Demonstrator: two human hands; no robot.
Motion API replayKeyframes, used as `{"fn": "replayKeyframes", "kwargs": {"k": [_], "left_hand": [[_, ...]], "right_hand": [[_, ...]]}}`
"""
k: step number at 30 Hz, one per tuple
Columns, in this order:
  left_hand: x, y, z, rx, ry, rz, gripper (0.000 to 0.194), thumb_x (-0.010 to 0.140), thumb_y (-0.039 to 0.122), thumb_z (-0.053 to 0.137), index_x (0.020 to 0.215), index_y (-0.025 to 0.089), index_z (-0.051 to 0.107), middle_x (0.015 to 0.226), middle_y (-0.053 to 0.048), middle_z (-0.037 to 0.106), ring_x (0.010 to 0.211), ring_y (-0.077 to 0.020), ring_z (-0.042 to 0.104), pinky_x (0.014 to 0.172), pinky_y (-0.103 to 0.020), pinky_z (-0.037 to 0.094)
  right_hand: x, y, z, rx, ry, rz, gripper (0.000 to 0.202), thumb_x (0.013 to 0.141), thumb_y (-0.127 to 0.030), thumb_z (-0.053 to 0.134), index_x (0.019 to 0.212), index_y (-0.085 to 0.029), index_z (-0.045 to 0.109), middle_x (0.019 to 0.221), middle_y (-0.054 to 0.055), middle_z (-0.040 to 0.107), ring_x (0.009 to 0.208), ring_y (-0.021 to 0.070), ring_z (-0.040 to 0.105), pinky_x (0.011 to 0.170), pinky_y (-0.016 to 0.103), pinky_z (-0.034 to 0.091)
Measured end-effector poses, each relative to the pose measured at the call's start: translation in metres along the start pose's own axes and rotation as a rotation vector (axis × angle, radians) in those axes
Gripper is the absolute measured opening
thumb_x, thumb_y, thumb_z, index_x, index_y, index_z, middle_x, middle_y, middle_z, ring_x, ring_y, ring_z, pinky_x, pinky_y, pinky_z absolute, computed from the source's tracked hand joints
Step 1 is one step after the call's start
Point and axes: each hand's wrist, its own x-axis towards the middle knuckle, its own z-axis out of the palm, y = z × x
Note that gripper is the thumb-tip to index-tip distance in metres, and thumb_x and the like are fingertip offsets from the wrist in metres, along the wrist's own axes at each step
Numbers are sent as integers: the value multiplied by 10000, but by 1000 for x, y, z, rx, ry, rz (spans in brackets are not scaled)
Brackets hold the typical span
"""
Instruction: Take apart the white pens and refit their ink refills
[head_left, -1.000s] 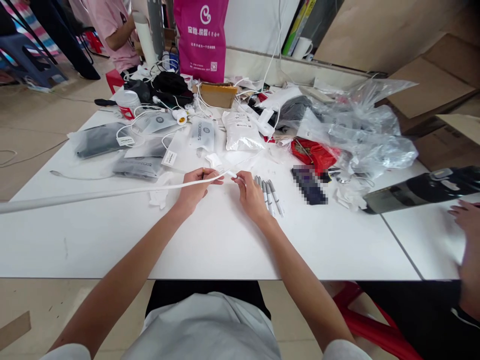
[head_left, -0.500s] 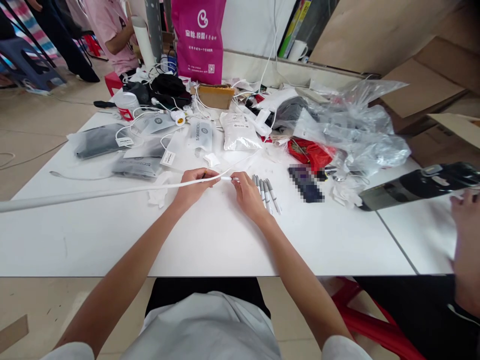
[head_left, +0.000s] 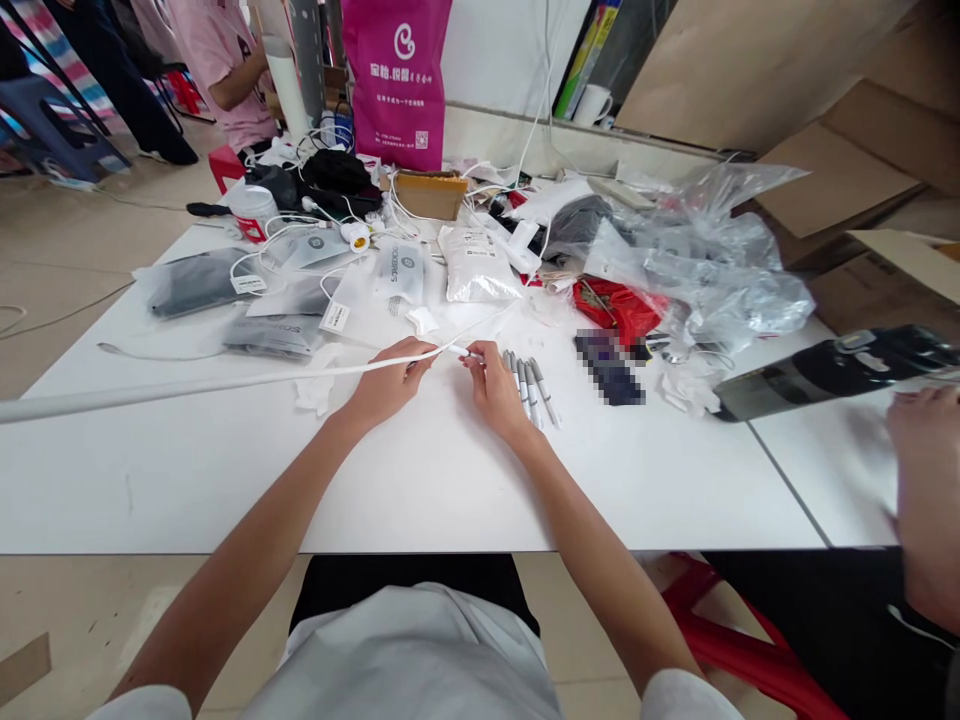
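Observation:
My right hand (head_left: 495, 385) pinches a white marker (head_left: 463, 351) between thumb and fingers, its body pointing up and left. Just across from it, my left hand (head_left: 394, 380) has its fingers closed; whatever is in them is hidden. A white cable (head_left: 285, 378) passes in front of the left hand and blurs toward the camera at the left. Several grey-and-white markers (head_left: 541, 393) lie side by side on the white table (head_left: 420, 480), right beside my right hand. A crumpled white tissue (head_left: 313, 392) lies left of my left hand.
Frosted pouches (head_left: 274, 335), a white packet (head_left: 480, 265) and cables crowd the back. To the right are a red bag (head_left: 619, 308), a pixelated dark object (head_left: 609, 368), clear plastic (head_left: 720, 270) and a black handheld device (head_left: 832, 370) near another person's hand (head_left: 930, 430).
A dark bit visible at my left fingers earlier is now out of sight. The marker in my right hand has tilted, and the left hand has drawn slightly away from it.

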Motion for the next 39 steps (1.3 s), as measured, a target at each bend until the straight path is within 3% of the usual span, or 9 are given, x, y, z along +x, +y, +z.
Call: {"fn": "replayKeyframes", "kwargs": {"k": [5, 10, 17, 23, 29, 35, 39], "left_hand": [[-1, -7, 5, 32, 28, 31, 347, 1095, 461, 547, 1172, 241, 805, 1032, -59, 728, 884, -191, 639, 759, -292, 437], [-1, -11, 3, 74, 15, 78, 283, 1083, 386, 570, 1158, 237, 798, 1030, -73, 705, 985, -228, 643, 836, -327, 479], [-5, -11, -9, 119, -191, 206, 415, 1097, 198, 421, 1384, 281, 710, 1206, -114, 650, 1224, -278, 562, 1097, -426, 469], [-3, -8, -9, -12, -113, 60, 191, 1022, 292, 651, 1193, 270, 732, 1207, -74, 673, 1098, -236, 671, 997, -366, 526], [-1, 1, -11, -114, -58, -27, 180, 947, 325, 767, 1098, 256, 698, 1180, -65, 744, 985, -224, 730, 935, -371, 541], [0, -9, -12, 25, -101, 42, 157, 1011, 377, 681, 1037, 262, 784, 1119, -57, 775, 1037, -254, 717, 989, -384, 527], [-4, -16, -8, 166, -96, 148, 201, 1042, 372, 643, 1091, 288, 819, 1069, -54, 788, 1091, -286, 680, 1041, -420, 500]], "right_hand": [[0, -1, -3, -96, 3, -53, 214, 1114, -338, 402, 1237, -248, 552, 1247, 145, 728, 1088, 299, 680, 948, 443, 524], [0, -1, -3, -172, -38, -118, 207, 1111, -270, 396, 1218, -241, 571, 1212, 138, 710, 1069, 293, 658, 931, 419, 504], [4, 1, -10, -250, -70, -192, 227, 1110, -230, 404, 1210, -231, 608, 1216, 146, 692, 1068, 295, 643, 955, 437, 501], [2, -2, -9, -225, -143, -236, 252, 1107, -217, 421, 1231, -236, 639, 1201, 139, 706, 1081, 287, 650, 960, 432, 509], [1, -7, -12, -195, -143, -227, 283, 1140, -293, 386, 1237, -235, 646, 1137, 123, 714, 975, 263, 660, 884, 393, 508], [-3, -8, -12, -98, -179, -201, 265, 1128, -376, 458, 1314, -244, 593, 1211, 116, 721, 978, 250, 708, 840, 367, 533], [-5, -9, -11, -138, -175, -165, 251, 1138, -402, 441, 1164, -241, 632, 1084, 83, 748, 862, 224, 693, 754, 334, 479]]}}
